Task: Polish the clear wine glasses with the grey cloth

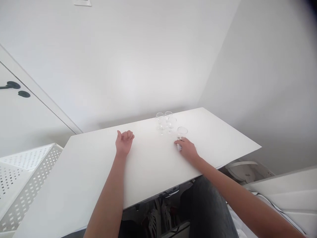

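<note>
My left hand [124, 142] rests palm up on the white table, holding nothing. Its fingers curl loosely and the thumb stands apart. To the right, my right hand [187, 148] lies low on the tabletop, its fingers curled around a small whitish thing [179, 147] that I cannot make out. Just beyond those fingers is a clear stemmed glass [182, 131]; its lower part is partly hidden by the hand, and whether they touch is unclear. Farther back, several more clear glasses [162, 123] stand upright in a close group.
The white table [99, 168] reaches back to a pale wall [133, 66]. A perforated white rack [29, 175] stands left of it, near a door with a black handle [12, 85]. At lower right are a rounded pale object [244, 170] and a white ledge [284, 191].
</note>
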`<state>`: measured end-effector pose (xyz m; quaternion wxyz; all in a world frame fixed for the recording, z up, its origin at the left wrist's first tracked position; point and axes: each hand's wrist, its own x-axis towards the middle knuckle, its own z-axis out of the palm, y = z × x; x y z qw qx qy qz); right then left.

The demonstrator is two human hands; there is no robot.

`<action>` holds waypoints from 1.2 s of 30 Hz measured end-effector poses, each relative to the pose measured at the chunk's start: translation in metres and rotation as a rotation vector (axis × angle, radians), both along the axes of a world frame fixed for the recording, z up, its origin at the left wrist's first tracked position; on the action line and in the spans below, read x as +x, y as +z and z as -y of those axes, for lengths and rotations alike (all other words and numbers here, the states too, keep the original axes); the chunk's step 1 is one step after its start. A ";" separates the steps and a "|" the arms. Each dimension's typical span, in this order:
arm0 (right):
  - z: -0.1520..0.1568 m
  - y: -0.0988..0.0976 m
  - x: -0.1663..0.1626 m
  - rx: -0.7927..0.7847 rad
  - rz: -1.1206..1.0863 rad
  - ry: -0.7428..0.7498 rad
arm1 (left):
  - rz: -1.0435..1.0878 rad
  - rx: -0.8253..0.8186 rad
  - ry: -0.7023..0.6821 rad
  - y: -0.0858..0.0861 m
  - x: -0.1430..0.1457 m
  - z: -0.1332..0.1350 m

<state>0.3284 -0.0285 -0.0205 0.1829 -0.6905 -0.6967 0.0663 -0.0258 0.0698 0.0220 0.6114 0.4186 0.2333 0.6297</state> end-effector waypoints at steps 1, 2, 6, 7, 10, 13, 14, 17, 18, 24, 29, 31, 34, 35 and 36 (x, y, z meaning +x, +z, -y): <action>-0.002 -0.001 0.007 0.009 -0.012 -0.018 | -0.022 0.005 -0.017 -0.002 -0.001 -0.001; -0.004 -0.001 0.011 0.017 -0.018 -0.027 | -0.043 0.003 -0.035 -0.003 -0.001 -0.001; -0.013 0.002 0.005 0.027 -0.029 -0.006 | -0.103 -0.028 -0.108 -0.008 -0.002 -0.003; -0.015 0.002 0.002 0.030 -0.040 -0.001 | -0.117 -0.028 -0.135 -0.008 -0.003 -0.002; -0.018 0.004 0.000 0.041 -0.073 0.017 | -0.182 -0.004 -0.237 -0.012 -0.004 -0.001; -0.019 0.004 0.001 0.041 -0.085 0.044 | -0.282 0.028 -0.325 -0.016 -0.004 0.000; -0.020 0.004 0.001 0.040 -0.085 0.053 | -0.316 0.035 -0.359 -0.017 -0.004 0.000; -0.022 0.005 0.001 0.047 -0.090 0.076 | -0.405 0.025 -0.484 -0.020 -0.002 0.001; -0.022 0.005 0.001 0.050 -0.094 0.082 | -0.440 0.012 -0.522 -0.020 -0.001 0.002; -0.020 0.005 -0.001 0.061 -0.078 0.125 | -0.561 -0.045 -0.569 -0.023 -0.001 0.003; -0.007 0.005 0.001 0.111 -0.121 0.013 | -0.555 -0.049 -0.533 -0.024 -0.004 0.004; -0.002 0.006 0.000 0.072 -0.119 -0.045 | -0.553 -0.056 -0.527 -0.023 -0.004 0.005; 0.000 0.010 0.000 0.021 -0.123 -0.028 | -0.549 -0.066 -0.521 -0.022 -0.003 0.005; 0.000 0.011 -0.001 0.019 -0.127 -0.005 | -0.547 -0.069 -0.519 -0.023 -0.003 0.005; 0.000 0.012 -0.001 0.022 -0.131 0.011 | -0.544 -0.072 -0.516 -0.023 -0.003 0.004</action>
